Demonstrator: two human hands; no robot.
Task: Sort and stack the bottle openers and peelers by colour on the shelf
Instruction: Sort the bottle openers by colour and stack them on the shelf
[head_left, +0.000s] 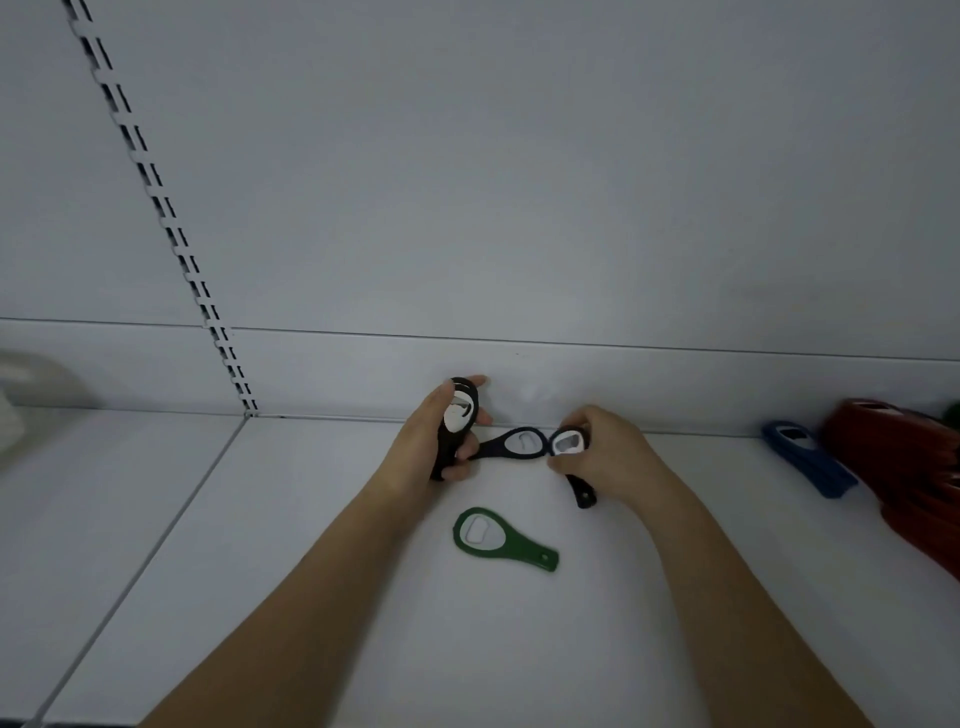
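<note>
Hands curled on black openers: left hand (434, 441) clutching a black stack (457, 423), right hand (597, 454) gripping one black opener (571, 457); navy opener (511, 444) lying crosswise between, nearer left grip.

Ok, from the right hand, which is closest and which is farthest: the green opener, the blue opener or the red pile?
1. Green opener: lying flat just below the right hand, between the arms.
2. Blue opener: off to the right.
3. Red pile: far right edge, beyond the blue one.
</note>
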